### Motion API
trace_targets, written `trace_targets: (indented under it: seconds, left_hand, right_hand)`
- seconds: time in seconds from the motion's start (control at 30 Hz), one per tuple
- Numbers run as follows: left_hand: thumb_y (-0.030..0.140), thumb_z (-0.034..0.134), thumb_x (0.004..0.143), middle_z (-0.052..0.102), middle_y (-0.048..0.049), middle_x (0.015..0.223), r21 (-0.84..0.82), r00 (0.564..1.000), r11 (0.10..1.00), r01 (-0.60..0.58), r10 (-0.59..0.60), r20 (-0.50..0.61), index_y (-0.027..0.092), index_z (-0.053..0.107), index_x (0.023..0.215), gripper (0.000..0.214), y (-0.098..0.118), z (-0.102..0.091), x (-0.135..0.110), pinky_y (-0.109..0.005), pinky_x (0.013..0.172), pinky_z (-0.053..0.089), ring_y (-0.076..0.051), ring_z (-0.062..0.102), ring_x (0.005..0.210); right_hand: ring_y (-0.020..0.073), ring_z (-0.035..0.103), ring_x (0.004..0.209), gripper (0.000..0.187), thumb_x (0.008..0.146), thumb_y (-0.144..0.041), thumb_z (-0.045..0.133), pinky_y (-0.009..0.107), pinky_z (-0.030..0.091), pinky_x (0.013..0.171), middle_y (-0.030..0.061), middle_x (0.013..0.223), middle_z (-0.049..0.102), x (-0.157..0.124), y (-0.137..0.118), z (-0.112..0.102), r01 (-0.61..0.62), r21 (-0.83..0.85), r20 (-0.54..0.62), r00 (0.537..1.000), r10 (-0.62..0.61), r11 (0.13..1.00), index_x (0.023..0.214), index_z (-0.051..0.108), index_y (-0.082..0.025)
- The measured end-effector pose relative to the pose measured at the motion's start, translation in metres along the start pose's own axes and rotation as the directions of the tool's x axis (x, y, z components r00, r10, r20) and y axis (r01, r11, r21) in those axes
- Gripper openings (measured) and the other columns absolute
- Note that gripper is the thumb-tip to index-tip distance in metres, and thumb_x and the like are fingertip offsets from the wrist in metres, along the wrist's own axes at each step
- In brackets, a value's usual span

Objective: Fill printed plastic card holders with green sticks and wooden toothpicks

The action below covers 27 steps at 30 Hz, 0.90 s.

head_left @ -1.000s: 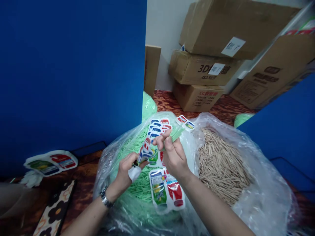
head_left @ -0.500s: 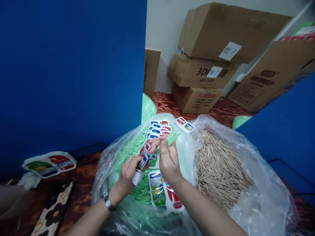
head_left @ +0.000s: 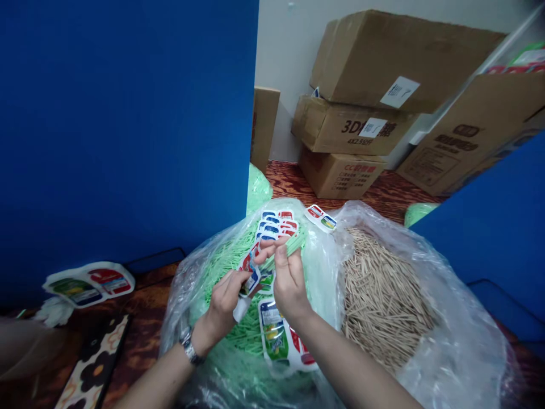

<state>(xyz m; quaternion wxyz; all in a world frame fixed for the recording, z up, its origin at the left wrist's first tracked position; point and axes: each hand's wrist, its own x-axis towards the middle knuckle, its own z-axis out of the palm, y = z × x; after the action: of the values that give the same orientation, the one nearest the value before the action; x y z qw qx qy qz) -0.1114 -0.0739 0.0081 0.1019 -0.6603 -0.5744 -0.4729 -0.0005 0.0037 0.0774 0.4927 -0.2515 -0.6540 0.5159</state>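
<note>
My left hand (head_left: 222,301), with a metal watch on its wrist, pinches a small printed pouch (head_left: 254,276) showing red and blue drink cans. My right hand (head_left: 290,283) grips a bundle of thin light-green sticks (head_left: 293,244), held at the pouch's upper end. Whether any sticks are inside the pouch is hidden by my fingers. Both hands are above a clear plastic bag (head_left: 179,301) full of loose green sticks (head_left: 225,261). On those sticks lie a fanned stack of similar pouches (head_left: 272,222) and a larger can-printed pouch (head_left: 275,335) below my right hand.
To the right, another plastic bag (head_left: 464,318) holds brown sticks (head_left: 383,301). One pouch (head_left: 321,218) lies between the bags. Cardboard boxes (head_left: 361,128) are stacked behind. Blue panels (head_left: 128,113) flank me. A can-printed pouch (head_left: 91,283) and a flower-patterned object (head_left: 96,363) lie left.
My right hand has shifted slightly left with the green sticks, lowering their ends a little. The left hand keeps its pinch on the pouch. The view has moved slightly.
</note>
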Motion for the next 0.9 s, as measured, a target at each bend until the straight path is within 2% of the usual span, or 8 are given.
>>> trace_targets:
  seconds: [0.13,0.33,0.43,0.5,0.67,0.77,0.83,0.9]
  left_hand:
    - [0.013,0.061,0.082,0.062,-0.0046,0.078,0.009,1.0,1.0,0.017,-0.017,-0.006,0.016,0.052,0.101,0.021,0.004,0.0,0.003,-0.026,0.061,0.047,-0.016,0.058,0.068]
    - [0.012,0.057,0.084,0.059,-0.0024,0.074,-0.03,0.998,0.998,0.051,-0.052,-0.02,0.016,0.052,0.095,0.013,0.009,-0.003,0.008,-0.025,0.06,0.046,-0.014,0.056,0.064]
    - [0.014,0.06,0.082,0.057,-0.0006,0.072,-0.073,0.994,0.991,0.109,-0.11,-0.013,0.016,0.053,0.096,0.016,0.006,-0.003,0.004,-0.024,0.058,0.044,-0.013,0.054,0.061]
    - [0.017,0.065,0.078,0.057,0.0009,0.071,-0.147,0.973,0.962,0.229,-0.226,0.041,0.017,0.054,0.094,0.02,0.002,-0.002,-0.001,-0.023,0.056,0.043,-0.012,0.053,0.059]
    - [0.022,0.071,0.074,0.064,-0.0006,0.077,-0.444,0.828,0.701,0.559,-0.503,0.248,0.017,0.056,0.093,0.025,-0.003,0.004,-0.008,-0.024,0.06,0.046,-0.013,0.057,0.064]
    - [0.022,0.072,0.072,0.064,-0.0006,0.077,-0.569,0.779,0.552,0.609,-0.549,0.303,0.016,0.056,0.09,0.024,0.0,0.004,-0.004,-0.023,0.059,0.046,-0.013,0.058,0.065]
    - [0.022,0.073,0.071,0.064,-0.0003,0.076,-0.603,0.77,0.512,0.612,-0.56,0.306,0.015,0.057,0.088,0.024,0.001,0.002,0.0,-0.022,0.059,0.046,-0.012,0.058,0.064]
    - [0.023,0.073,0.07,0.065,-0.0005,0.077,-0.602,0.76,0.502,0.621,-0.573,0.305,0.015,0.058,0.089,0.026,0.002,0.0,0.003,-0.022,0.059,0.046,-0.012,0.058,0.065]
  right_hand:
    - [0.0174,0.047,0.114,0.022,0.098,-0.032,0.027,0.042,0.034,0.1,0.0032,0.088,0.061,-0.005,0.003,0.0,0.092,-0.032,0.053,0.995,-0.09,0.995,0.097,0.047,-0.022]
    - [0.0208,0.039,0.124,0.02,0.097,-0.033,0.03,0.046,0.03,0.105,0.0083,0.122,0.05,-0.009,0.016,-0.002,0.151,-0.2,0.148,0.981,-0.122,0.968,0.1,0.047,-0.022]
    - [0.0251,0.03,0.132,0.033,0.095,-0.043,0.031,0.049,0.023,0.109,0.0094,0.135,0.04,-0.007,0.018,-0.013,0.207,-0.321,0.269,0.956,-0.12,0.924,0.113,0.049,-0.022]
    - [0.0262,0.028,0.134,0.046,0.093,-0.051,0.032,0.048,0.022,0.11,0.0093,0.14,0.037,-0.002,0.017,-0.023,0.213,-0.316,0.345,0.934,-0.097,0.925,0.127,0.042,-0.023]
    - [0.0219,0.036,0.13,0.046,0.094,-0.047,0.032,0.042,0.03,0.107,0.0069,0.139,0.041,0.016,0.026,-0.044,0.035,-0.169,0.281,0.96,0.014,0.985,0.135,0.035,-0.027]
    - [0.0206,0.047,0.12,0.042,0.092,-0.044,0.044,0.038,0.039,0.099,0.007,0.128,0.051,0.019,0.041,-0.045,-0.135,-0.064,0.313,0.938,0.149,0.989,0.13,0.04,-0.027]
    - [0.0185,0.058,0.099,0.034,0.089,-0.042,0.05,0.034,0.046,0.085,0.0052,0.106,0.061,0.017,0.049,-0.043,-0.265,0.038,0.353,0.906,0.235,0.963,0.118,0.048,-0.025]
    - [0.0143,0.058,0.077,0.022,0.087,-0.04,0.054,0.028,0.047,0.072,0.0004,0.084,0.061,0.014,0.053,-0.04,-0.301,0.127,0.305,0.919,0.251,0.945,0.101,0.052,-0.023]
